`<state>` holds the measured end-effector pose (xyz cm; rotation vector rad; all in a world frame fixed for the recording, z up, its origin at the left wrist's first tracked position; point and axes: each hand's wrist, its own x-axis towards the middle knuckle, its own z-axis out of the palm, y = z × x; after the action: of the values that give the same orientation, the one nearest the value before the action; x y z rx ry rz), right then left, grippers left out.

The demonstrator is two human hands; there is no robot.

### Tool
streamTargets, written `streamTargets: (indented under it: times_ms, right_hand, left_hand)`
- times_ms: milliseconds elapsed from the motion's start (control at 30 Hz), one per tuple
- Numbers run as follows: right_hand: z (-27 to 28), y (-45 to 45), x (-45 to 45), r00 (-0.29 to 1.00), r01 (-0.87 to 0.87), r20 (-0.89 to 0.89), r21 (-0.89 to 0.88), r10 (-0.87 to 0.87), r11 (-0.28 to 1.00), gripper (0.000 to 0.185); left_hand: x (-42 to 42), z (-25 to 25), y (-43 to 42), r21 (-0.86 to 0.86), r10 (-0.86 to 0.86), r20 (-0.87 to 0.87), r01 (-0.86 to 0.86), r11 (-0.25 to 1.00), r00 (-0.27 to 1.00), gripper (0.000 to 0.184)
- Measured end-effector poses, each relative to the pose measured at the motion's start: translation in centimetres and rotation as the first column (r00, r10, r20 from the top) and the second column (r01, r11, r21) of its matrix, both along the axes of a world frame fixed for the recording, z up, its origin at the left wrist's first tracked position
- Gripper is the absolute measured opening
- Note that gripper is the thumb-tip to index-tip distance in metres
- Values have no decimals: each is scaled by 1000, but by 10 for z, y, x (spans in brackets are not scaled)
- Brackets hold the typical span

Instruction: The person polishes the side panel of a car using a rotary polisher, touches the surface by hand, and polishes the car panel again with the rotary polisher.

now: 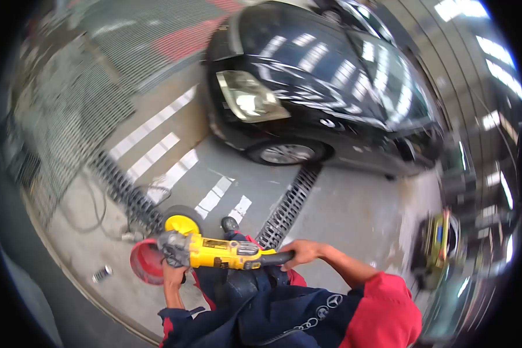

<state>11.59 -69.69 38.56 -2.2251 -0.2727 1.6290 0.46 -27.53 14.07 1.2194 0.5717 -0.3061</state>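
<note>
1. Centrally, in the near part of the scene, a yellow-and-black handheld power polisher (220,253) is held crosswise, its grey head to the left and its black rear handle to the right.
2. Right hand (300,254): fingers wrapped around the rear handle, gripping it at the right end of the tool.
3. Left hand (174,274): closed on the front end of the tool, just below the grey head; the fingers are partly hidden.
4. Disc: a round yellow plate with a dark rim (180,224) is fitted at the far side of the head, well apart from any bodywork.
5. Bucket: a round red bucket (145,264) stands on the floor to the left of the left hand, partly covered by the tool head.
6. Container: a small dark cylinder with a pale band (102,274) is located farther left.
7. Vehicle: a glossy black car (325,98) occupies the far side, with its clear headlight (252,100) toward the left and its silver-spoked front wheel (287,153) facing the person.
8. Floor: a black slotted drain grating (290,200) runs from near the polisher toward the wheel. A thin dark cable (102,211) loops at left.
</note>
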Motion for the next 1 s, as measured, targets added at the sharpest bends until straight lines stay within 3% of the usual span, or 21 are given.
streamTargets:
  times_ms: [67,167,200,333,400,467,500,567,667,733,867,933,1000]
  right_hand:
    - [2,0,-30,950,-165,233,-190,208,968,66]
    - [-30,-7,-81,984,-30,166,-203,64,979,77]
    - [-84,-59,-87,962,66,265,-12,-60,998,82]
    - [-144,-150,-137,910,266,297,116,-288,957,81]
    - [-164,-197,-168,641,315,597,369,-482,875,78]
    - [-164,-249,-184,594,400,581,386,-556,831,73]
    - [-134,-272,-185,644,538,493,250,-584,805,69]
    - [-104,-324,-198,660,689,374,44,-651,724,60]
    - [-107,-387,-240,533,798,485,-18,-693,602,56]
    - [-107,-426,-271,494,817,501,10,-711,576,48]
    - [-120,-478,-307,346,913,463,34,-816,407,41]
    - [-123,-490,-312,305,939,458,0,-835,344,41]
    - [-122,-501,-317,159,979,490,31,-857,199,39]
  left_hand:
    - [30,35,-2,28,-162,55,160,987,985,33]
    - [58,72,-3,153,-381,97,364,919,919,31]
    - [78,72,-49,291,-440,86,400,869,894,28]
    - [105,104,-175,361,-572,59,517,776,818,18]
    - [105,102,-232,357,-603,93,539,763,792,13]
    - [109,115,-294,348,-707,-10,666,660,707,15]
    - [109,126,-330,359,-771,-78,739,571,633,21]
    - [106,131,-404,337,-805,-75,775,535,589,22]
    - [105,130,-493,275,-854,-58,831,484,517,26]
    - [103,133,-548,202,-909,-70,898,391,411,24]
    - [116,152,-651,332,-972,-135,933,139,193,29]
    - [127,151,-689,315,-983,-117,944,98,141,30]
    - [140,157,-735,283,-991,-88,957,68,97,31]
